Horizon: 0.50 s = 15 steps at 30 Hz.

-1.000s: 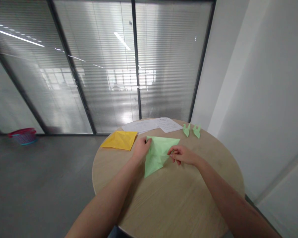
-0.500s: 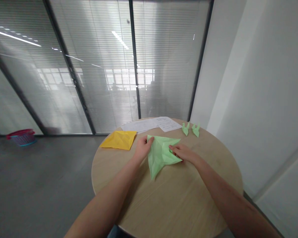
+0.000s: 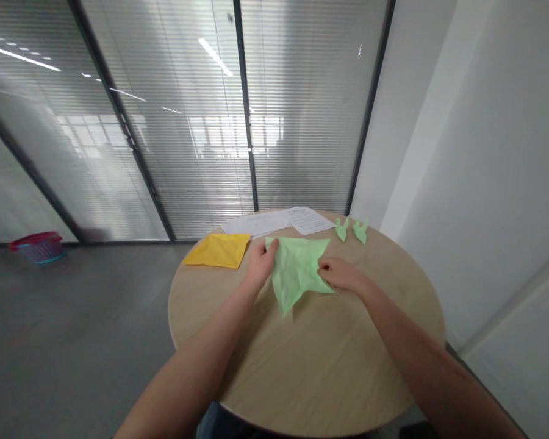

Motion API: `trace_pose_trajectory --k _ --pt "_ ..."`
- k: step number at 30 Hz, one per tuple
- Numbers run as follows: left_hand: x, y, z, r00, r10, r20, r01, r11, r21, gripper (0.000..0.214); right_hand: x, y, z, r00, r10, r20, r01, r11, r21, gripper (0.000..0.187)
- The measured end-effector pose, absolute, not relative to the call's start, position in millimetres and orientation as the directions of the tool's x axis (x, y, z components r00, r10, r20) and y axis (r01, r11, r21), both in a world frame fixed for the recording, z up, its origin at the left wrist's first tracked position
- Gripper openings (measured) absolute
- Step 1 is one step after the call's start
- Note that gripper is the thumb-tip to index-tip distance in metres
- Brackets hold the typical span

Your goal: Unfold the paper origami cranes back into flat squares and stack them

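Observation:
A creased sheet of light green paper is held up over the round table, its corners pointed and its lower left corner hanging down. My left hand pinches the upper left corner, thumb on the near face. At the right edge my right hand is closed, its curled fingers gripping the paper between the two right corners. Beyond the right hand stand two small folded green paper cranes. To the left of my left hand lies a yellow sheet of creased paper.
Printed white sheets lie at the far side of the wooden table. A red and blue plastic basket sits on the floor at left. A glass partition with blinds stands behind, and a white wall at right.
My right hand has drawn back from the paper's face to its right edge, fingers now curled. The green sheet looks flatter and more spread. The view has tilted down slightly.

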<state>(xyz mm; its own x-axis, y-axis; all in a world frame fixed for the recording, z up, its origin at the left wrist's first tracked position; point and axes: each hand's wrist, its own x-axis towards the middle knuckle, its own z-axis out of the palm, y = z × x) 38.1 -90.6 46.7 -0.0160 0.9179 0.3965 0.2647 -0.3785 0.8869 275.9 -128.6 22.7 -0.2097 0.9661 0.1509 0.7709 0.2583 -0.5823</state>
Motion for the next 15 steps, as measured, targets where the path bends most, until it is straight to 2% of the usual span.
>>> trace_pose_trajectory --k 2,4,8,11,15 --pt "34 -83 44 -0.059 0.929 0.365 0.232 -0.343 0.910 0.042 279 -127 24 -0.177 0.976 0.126 0.763 0.217 -0.608 0.016" --pt "29 -75 41 -0.093 0.939 0.332 0.215 -0.307 0.927 0.043 282 -126 26 -0.127 0.988 0.084 0.711 0.150 -0.687 0.016" --pt "19 -62 36 -0.098 0.953 0.286 0.230 -0.258 0.938 0.042 289 -126 29 -0.099 0.994 -0.034 0.492 0.020 -0.870 0.015" --pt "14 -56 32 -0.066 0.964 0.257 0.246 -0.234 0.941 0.040 292 -128 30 -0.125 0.991 -0.052 0.407 0.003 -0.914 0.014" --pt "11 -50 27 -0.053 0.977 0.207 0.300 -0.183 0.936 0.037 293 -131 31 -0.171 0.982 -0.085 0.391 -0.011 -0.920 0.014"
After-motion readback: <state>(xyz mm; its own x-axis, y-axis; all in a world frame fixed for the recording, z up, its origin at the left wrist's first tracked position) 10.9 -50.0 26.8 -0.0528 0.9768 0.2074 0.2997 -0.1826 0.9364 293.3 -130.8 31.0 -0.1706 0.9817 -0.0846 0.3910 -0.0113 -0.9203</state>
